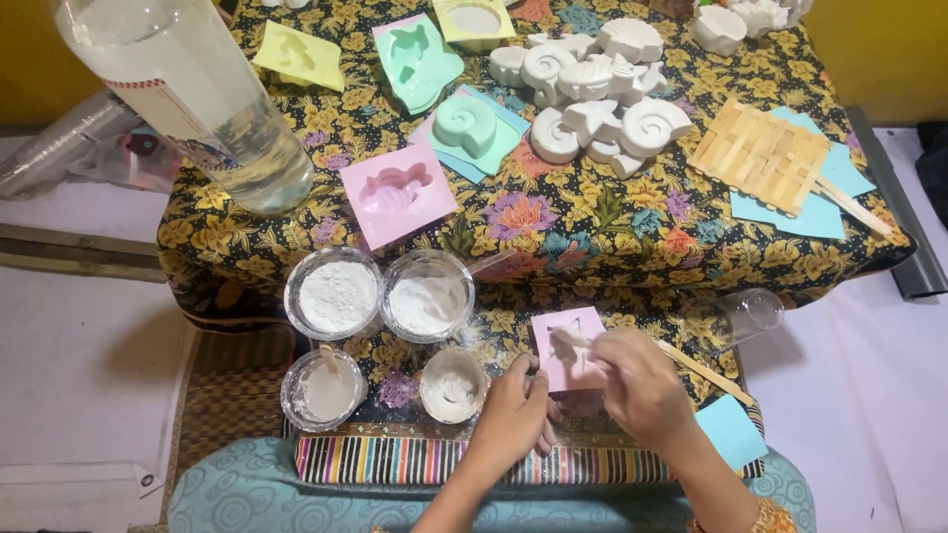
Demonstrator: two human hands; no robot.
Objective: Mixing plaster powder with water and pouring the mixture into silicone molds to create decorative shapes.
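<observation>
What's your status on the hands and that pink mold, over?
Left hand steadying small pink mold. Right hand working a wooden stick into it. Small cup sits close left.

- Your low table [592, 227] wears a floral cloth.
- On it lie pink [397, 193], green [417, 59] and yellow moulds [299, 55], white plaster shell casts [602, 94], a wooden stick raft [758, 153] and powder cups [334, 293].

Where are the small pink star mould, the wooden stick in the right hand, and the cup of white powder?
small pink star mould [555, 377], head view, on its bare lower-left face.
wooden stick [703, 369], head view, on the shaft past the right hand [642, 390].
cup of white powder [336, 294], head view, on the powder's middle.
</observation>
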